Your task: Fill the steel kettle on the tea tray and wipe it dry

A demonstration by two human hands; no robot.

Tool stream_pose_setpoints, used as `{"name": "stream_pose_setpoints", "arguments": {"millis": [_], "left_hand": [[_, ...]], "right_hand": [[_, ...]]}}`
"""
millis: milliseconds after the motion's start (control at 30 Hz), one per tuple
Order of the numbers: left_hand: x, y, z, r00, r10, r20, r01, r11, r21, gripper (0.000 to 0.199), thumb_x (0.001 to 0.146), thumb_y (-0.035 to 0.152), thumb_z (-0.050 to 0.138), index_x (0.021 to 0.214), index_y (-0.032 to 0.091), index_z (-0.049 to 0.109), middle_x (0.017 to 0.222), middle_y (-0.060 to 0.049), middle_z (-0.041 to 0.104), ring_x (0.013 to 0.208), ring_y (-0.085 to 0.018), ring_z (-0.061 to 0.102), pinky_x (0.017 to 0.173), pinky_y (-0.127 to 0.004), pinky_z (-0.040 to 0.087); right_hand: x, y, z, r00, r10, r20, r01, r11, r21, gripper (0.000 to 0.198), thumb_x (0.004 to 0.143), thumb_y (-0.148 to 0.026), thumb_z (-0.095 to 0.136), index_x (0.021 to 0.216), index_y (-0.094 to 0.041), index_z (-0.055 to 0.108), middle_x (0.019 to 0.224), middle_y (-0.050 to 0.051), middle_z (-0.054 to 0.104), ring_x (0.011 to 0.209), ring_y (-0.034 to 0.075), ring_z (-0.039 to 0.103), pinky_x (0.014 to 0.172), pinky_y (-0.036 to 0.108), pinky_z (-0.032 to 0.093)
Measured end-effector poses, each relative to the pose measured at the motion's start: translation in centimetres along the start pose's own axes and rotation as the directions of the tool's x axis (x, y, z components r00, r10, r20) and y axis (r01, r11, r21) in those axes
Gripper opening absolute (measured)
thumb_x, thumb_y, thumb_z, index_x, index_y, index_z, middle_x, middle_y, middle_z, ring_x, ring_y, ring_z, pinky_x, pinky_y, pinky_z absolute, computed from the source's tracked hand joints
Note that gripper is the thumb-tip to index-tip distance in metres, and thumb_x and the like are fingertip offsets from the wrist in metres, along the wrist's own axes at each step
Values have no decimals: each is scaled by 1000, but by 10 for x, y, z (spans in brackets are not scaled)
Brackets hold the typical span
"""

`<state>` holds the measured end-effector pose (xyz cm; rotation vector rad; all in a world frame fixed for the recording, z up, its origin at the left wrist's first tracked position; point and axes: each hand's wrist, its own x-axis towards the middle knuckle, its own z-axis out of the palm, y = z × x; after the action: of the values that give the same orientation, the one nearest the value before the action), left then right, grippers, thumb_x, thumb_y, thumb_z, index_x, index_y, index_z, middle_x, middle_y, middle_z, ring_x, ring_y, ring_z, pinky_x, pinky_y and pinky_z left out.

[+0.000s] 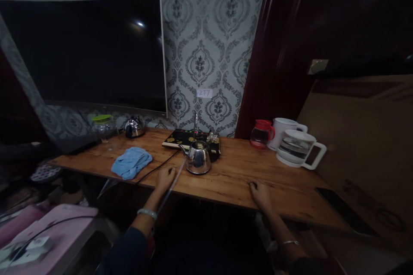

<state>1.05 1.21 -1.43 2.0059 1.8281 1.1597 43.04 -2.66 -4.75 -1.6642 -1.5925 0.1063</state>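
Note:
My left hand (165,179) rests loosely closed at the front edge of the wooden table. Beside it a thin clear tube (176,178) runs down over the edge; whether the hand touches it I cannot tell. Farther right along the edge, my right hand (260,194) lies with curled fingers and nothing visible in them. Between and beyond the hands a shiny metal kettle (198,160) stands upright, its spout to the left and its top open. Behind it sits a black tea stove (179,138) with gold flowers and a thin upright spout. A folded blue cloth (131,163) lies left of my left hand.
A glass jug with a green lid (101,118) and a second metal kettle (134,127) stand at back left. At right are a red-lidded pot (261,134), a white kettle (284,125), a glass pot (295,149) and a phone (345,211). A pink stool (69,223) is below left.

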Motion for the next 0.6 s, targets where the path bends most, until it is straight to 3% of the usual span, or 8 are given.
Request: {"name": "stream_pose_setpoints", "arguments": {"millis": [333,600], "left_hand": [[1,-4,3,1000,-12,-27,12,1000,21,30,84,30,42,74,17,67,75,-5,69,72,-17,61,67,-26,41],[2,-7,6,999,5,-36,-5,1000,-9,30,84,30,42,75,17,67,78,-6,70,77,-18,62,71,-26,43]], "right_hand": [[2,2,-1,1000,1,25,-1,1000,5,27,76,-18,44,79,-20,71,90,8,74,89,22,67,83,30,48],[2,4,1,1000,-1,23,2,1000,-15,29,77,-17,44,82,-20,72,93,7,74,91,22,67,85,29,48]]}}
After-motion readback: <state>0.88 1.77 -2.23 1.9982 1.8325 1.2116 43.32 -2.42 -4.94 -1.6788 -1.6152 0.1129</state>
